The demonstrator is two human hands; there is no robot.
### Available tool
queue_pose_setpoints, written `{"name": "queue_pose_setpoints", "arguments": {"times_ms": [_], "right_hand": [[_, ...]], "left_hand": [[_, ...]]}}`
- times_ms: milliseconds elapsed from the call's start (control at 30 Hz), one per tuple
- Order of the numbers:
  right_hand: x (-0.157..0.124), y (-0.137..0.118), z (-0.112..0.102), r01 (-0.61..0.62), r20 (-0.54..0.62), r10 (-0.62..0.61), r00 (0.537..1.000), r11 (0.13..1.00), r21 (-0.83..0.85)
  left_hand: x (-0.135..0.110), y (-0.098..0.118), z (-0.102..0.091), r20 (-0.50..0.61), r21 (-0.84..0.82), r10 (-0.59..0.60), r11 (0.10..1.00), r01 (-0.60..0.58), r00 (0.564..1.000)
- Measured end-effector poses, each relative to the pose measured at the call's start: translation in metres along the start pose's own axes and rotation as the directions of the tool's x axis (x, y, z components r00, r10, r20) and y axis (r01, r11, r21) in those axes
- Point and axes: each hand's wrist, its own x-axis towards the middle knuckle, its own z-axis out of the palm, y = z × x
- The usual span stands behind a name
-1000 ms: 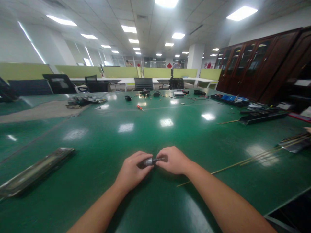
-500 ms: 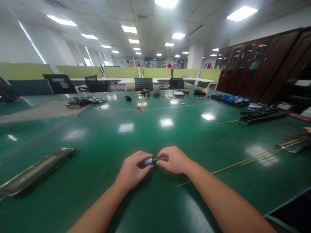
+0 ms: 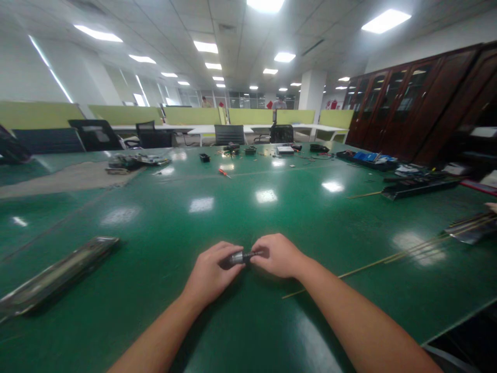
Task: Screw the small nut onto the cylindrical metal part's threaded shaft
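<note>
Just above the green tabletop [image 3: 248, 217], my left hand [image 3: 213, 272] is closed round a small silver cylindrical part [image 3: 236, 258] with a dark body. A thin dark ribbed rod [image 3: 250, 254], like a spring or screw, extends from the cylinder to the right. The thumb and fingers of my right hand [image 3: 276, 256] pinch that rod's far end. The rod's tip is partly hidden by the fingers, and the back of the cylinder lies inside my left hand. Its exact kind cannot be made out.
A long framed metal piece [image 3: 58, 274] lies at the left. Thin brass-coloured rods [image 3: 373, 264] stretch in from the right beside my right forearm. An orange screwdriver [image 3: 224, 173], a blue-filled tray [image 3: 367, 159] and a dark channel [image 3: 421, 187] lie farther off. Another person's hand [image 3: 491, 207] shows at the right edge.
</note>
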Motion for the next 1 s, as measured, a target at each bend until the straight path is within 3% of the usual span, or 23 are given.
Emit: {"name": "queue_pose_setpoints", "arguments": {"times_ms": [1000], "right_hand": [[0.0006,0.0045,-0.0063,-0.050,-0.038,0.050,0.998,0.999,0.002]], "left_hand": [[0.0014,-0.0077,-0.0060,-0.054,0.038,-0.038,0.998,0.040,0.998]]}}
